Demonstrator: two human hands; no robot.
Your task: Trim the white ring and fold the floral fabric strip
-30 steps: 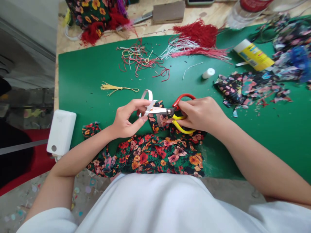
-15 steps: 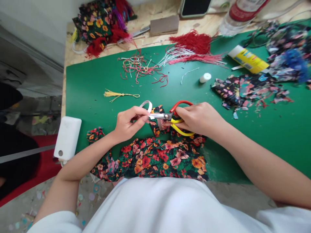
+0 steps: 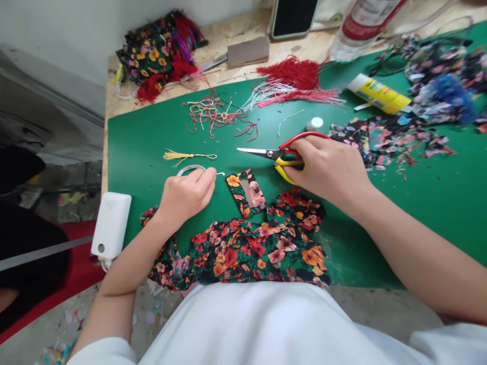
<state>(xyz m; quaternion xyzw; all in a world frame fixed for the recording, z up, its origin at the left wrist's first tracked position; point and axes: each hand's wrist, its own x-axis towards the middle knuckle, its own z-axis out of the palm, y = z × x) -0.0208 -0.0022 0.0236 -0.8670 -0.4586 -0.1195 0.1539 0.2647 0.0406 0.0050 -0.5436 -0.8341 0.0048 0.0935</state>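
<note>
My left hand (image 3: 188, 192) is closed, with a thin white ring, seemingly a roll of tape (image 3: 191, 168), showing behind its fingers. From the fingertips pokes a small white strip end. My right hand (image 3: 331, 165) grips scissors (image 3: 262, 152) by their red and yellow handles; the blades are together and point left. Below the blades lies a small flat rectangle wrapped in floral fabric (image 3: 235, 191), with a brownish patch bare in its middle. A larger spread of floral fabric (image 3: 262, 248) lies nearest my body. A yellow tassel (image 3: 186, 156) rests beyond my left hand.
Red tassel threads (image 3: 292, 73) and tangled cords (image 3: 216, 114) lie at the back. A yellow glue tube (image 3: 380, 94), a white cap (image 3: 315, 123) and fabric scraps (image 3: 391, 142) are to the right. A white power bank (image 3: 111, 225) sits at the left edge. A bottle (image 3: 359, 30) stands behind.
My hands have moved apart, the left one leftward with the white roll. The scissors have withdrawn from the strip, up and right, and the floral rectangle is now uncovered.
</note>
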